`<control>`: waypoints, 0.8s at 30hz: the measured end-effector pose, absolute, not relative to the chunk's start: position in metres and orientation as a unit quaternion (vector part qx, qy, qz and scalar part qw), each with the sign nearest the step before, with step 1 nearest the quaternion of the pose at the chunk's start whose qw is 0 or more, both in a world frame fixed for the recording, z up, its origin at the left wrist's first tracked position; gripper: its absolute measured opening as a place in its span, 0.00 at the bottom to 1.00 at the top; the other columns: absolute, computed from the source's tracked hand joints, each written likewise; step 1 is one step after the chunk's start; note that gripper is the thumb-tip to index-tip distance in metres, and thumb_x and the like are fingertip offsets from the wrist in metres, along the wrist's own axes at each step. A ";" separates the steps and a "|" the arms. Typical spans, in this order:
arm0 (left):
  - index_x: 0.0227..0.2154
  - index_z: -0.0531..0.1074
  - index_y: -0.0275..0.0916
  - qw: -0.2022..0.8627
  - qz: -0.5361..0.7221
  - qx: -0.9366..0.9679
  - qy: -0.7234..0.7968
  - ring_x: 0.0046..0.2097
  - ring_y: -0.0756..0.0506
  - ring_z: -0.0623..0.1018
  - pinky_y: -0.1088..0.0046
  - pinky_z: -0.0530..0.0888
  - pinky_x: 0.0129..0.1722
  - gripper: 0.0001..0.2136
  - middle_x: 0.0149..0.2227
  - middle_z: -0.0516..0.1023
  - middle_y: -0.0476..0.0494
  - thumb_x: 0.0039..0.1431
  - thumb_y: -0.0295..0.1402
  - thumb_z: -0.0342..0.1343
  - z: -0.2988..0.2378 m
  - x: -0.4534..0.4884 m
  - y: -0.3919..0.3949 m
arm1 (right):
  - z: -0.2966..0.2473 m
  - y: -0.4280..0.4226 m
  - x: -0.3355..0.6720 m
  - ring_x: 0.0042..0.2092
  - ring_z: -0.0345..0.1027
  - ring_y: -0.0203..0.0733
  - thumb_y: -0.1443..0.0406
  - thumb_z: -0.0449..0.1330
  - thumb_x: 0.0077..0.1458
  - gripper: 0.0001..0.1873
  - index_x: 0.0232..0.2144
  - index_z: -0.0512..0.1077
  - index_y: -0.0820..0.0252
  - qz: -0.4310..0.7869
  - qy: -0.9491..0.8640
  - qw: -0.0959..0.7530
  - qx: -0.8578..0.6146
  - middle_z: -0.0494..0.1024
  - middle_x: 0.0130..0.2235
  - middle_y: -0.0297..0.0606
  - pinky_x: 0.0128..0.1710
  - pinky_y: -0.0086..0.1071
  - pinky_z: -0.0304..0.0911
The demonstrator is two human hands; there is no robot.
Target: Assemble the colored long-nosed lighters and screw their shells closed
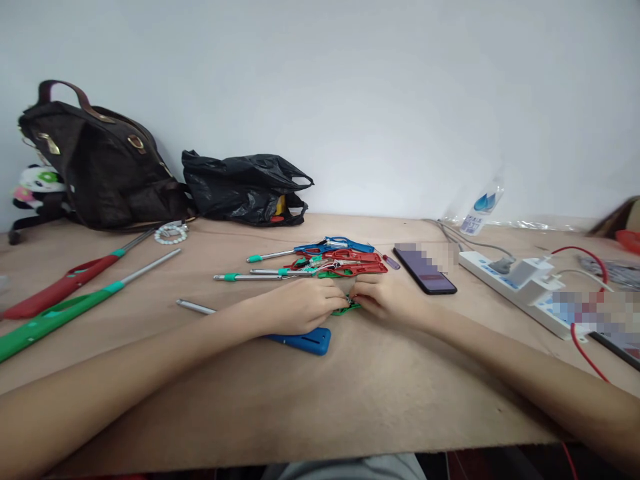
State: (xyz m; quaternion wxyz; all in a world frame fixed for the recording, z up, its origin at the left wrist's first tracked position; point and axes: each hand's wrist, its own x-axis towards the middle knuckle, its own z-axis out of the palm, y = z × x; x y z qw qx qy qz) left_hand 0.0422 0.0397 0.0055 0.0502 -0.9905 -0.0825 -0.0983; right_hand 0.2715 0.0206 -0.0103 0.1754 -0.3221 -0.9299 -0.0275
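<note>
My left hand (307,308) and my right hand (387,300) meet at the middle of the table, fingers pinched on a green lighter shell (346,310). Small metal parts show between the fingertips, but the fingers hide most of it. Under my left hand and wrist lies a blue lighter (305,341), its metal tube (196,307) poking out to the left. Just beyond my hands are several opened long lighters, with a blue shell (357,245) at the back and red shells (363,267) nearer. Their inner parts and wires are exposed.
A small screwdriver (391,262) and a phone (425,270) lie right of the lighters. A white power strip (515,293) with plugs and a red cable stands further right. Two whole lighters, red (65,287) and green (65,317), lie left. Behind are a backpack (110,167) and black plastic bag (240,190).
</note>
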 end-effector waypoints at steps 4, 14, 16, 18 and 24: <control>0.49 0.72 0.35 0.050 -0.105 -0.989 -0.088 0.48 0.42 0.74 0.66 0.71 0.50 0.16 0.46 0.78 0.39 0.63 0.22 0.46 0.006 0.041 0.040 | -0.002 0.030 0.272 0.34 0.70 0.40 0.72 0.52 0.63 0.10 0.35 0.74 0.64 -0.108 -0.958 0.104 -0.246 0.76 0.34 0.42 0.31 0.31 0.62; 0.47 0.72 0.35 0.019 -0.096 -0.991 -0.095 0.49 0.42 0.74 0.67 0.70 0.49 0.14 0.45 0.78 0.40 0.63 0.22 0.46 0.008 0.040 0.041 | 0.007 0.042 0.269 0.35 0.68 0.40 0.74 0.48 0.65 0.12 0.37 0.72 0.64 -0.222 -0.968 0.021 -0.115 0.75 0.35 0.41 0.34 0.33 0.63; 0.47 0.72 0.35 0.010 -0.100 -0.991 -0.090 0.49 0.42 0.74 0.67 0.70 0.49 0.15 0.45 0.78 0.39 0.62 0.21 0.46 0.008 0.040 0.042 | 0.008 0.043 0.269 0.34 0.67 0.40 0.74 0.48 0.65 0.13 0.36 0.72 0.64 -0.245 -0.964 0.020 -0.098 0.75 0.35 0.41 0.33 0.33 0.62; 0.47 0.72 0.34 0.003 -0.102 -0.991 -0.083 0.48 0.41 0.74 0.67 0.70 0.49 0.15 0.45 0.78 0.39 0.62 0.21 0.46 0.009 0.040 0.042 | 0.009 0.044 0.269 0.34 0.67 0.40 0.73 0.47 0.65 0.14 0.34 0.71 0.64 -0.266 -0.960 0.027 -0.080 0.75 0.34 0.41 0.32 0.33 0.60; 0.45 0.73 0.35 -0.006 -0.097 -0.993 -0.074 0.45 0.42 0.75 0.68 0.71 0.44 0.15 0.43 0.78 0.40 0.60 0.19 0.46 0.010 0.040 0.043 | 0.014 0.043 0.269 0.31 0.65 0.39 0.75 0.47 0.65 0.15 0.30 0.70 0.65 -0.322 -0.944 0.069 0.016 0.71 0.28 0.39 0.29 0.33 0.56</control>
